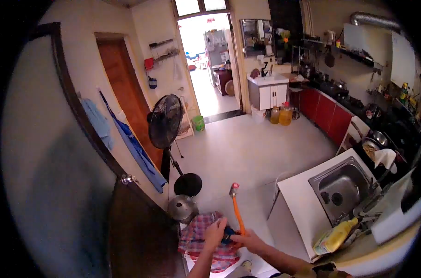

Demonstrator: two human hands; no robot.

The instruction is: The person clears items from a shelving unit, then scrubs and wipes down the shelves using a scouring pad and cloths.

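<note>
My right hand [250, 242] is closed around the lower end of a long, slightly bent orange handle or hose [238, 215]. A small grey metal piece with a red tip [234, 189] tops it; I cannot tell its exact kind. Close by, my left hand [214, 233] has its fingers bent at a dark blue object [227, 235] lying between both hands, and its grip is partly hidden. Beneath the hands is a red and blue plaid cloth bag [196, 234], crumpled on the floor. Part of a shoe [246, 265] shows under my right forearm.
A round metal lid or pot [182, 208] and a standing fan [166, 121] are at the left, near a dark door [127, 231]. To the right stands a sink counter [291, 197] with a yellow bottle [334, 237]. Farther back are red cabinets [328, 116] and oil jugs [285, 116].
</note>
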